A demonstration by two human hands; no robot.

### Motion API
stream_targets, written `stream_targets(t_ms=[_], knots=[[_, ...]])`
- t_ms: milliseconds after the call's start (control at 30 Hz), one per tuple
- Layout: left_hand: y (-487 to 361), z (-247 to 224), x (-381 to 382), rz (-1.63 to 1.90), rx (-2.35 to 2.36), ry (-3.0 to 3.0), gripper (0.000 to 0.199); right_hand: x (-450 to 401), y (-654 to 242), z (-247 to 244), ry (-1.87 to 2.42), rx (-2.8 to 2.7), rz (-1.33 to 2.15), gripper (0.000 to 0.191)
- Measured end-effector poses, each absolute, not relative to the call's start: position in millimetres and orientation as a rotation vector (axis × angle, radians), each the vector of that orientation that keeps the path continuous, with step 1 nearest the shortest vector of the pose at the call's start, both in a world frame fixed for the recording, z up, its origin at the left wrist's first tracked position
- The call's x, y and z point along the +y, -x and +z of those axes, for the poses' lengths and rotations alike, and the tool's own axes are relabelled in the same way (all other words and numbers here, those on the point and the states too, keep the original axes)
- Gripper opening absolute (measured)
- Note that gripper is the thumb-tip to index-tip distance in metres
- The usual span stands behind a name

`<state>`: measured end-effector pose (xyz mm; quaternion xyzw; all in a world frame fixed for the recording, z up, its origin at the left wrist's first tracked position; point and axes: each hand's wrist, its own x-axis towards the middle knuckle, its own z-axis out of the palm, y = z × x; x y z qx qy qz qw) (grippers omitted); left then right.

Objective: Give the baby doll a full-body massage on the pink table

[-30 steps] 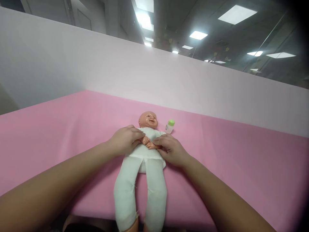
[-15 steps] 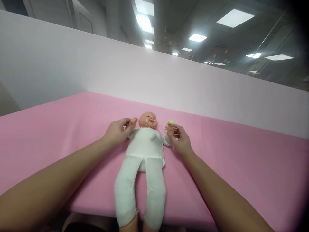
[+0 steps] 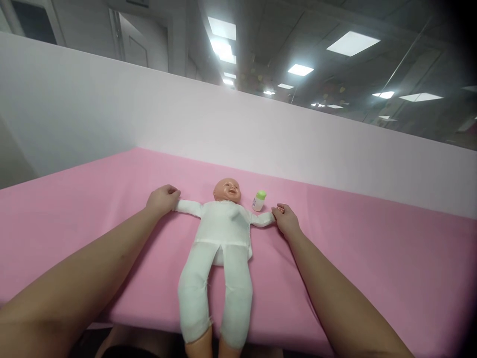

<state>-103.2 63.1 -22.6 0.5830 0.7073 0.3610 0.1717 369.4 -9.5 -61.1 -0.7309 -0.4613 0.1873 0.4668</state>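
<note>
A baby doll (image 3: 223,223) with a smiling plastic head and a white cloth body lies on its back on the pink surface (image 3: 357,258), legs towards me. Its arms are stretched out sideways. My left hand (image 3: 163,200) is closed around the doll's hand at the left, which it hides. At the right, my right hand (image 3: 286,220) grips the doll's other hand, whose small fingers show between mine. A small white bottle with a green cap (image 3: 259,200) stands between the doll's head and my right hand, touched by neither hand.
A pale raised panel (image 3: 238,124) borders the pink surface at the back. Beyond it are a door (image 3: 143,44) and lit ceiling panels. The near edge of the pink surface runs under the doll's lower legs.
Both my hands have moved outward, spreading the doll's arms from bent beside its head to nearly straight out. The bottle, partly hidden by my right hand before, now shows fully.
</note>
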Motion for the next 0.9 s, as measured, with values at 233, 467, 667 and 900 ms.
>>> stream_targets(t_ms=[233, 467, 667, 900], knots=[[100, -20, 58, 0.975, 2.087, -1.717, 0.026, -15, -370, -55, 1.907, -1.183, 0.385, 0.054], [103, -21, 51, 1.008, 2.050, -1.744, 0.027, -21, -366, -52, 1.888, -1.224, 0.381, 0.048], [102, -19, 47, 1.003, 2.030, -1.755, 0.026, -23, -364, -52, 1.870, -1.221, 0.399, 0.046], [103, -19, 44, 0.991, 2.025, -1.747, 0.026, -23, -362, -52, 1.859, -1.220, 0.429, 0.047]])
